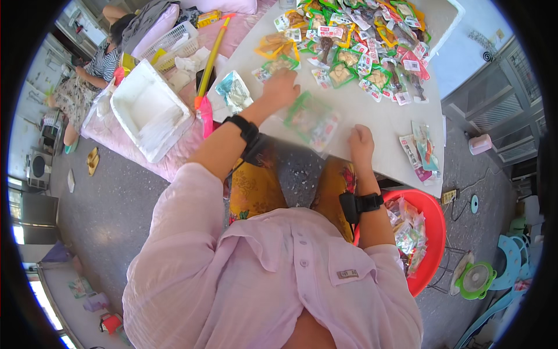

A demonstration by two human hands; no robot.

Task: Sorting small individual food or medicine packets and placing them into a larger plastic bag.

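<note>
My left hand (280, 88) is over the pale table (388, 126), just below a green-edged snack packet (279, 64); whether its fingers touch the packet cannot be told. My right hand (361, 141) is at the table's near edge with its fingers curled, and what is inside them is hidden. Between my hands a clear plastic bag with green-edged packets (311, 120) shows blurred at the table edge. A heap of small vacuum-sealed food packets (348, 56) covers the table's far part. One white and teal packet (234, 90) lies left of my left hand.
A white foam box (150, 109) and a plastic basket (174, 41) stand on a pink cover at the left, beside a yellow stick (212, 61). Several slim packets (420, 150) lie at the table's right. Below is a red tub (431, 257) of filled bags. Another person (93, 72) sits far left.
</note>
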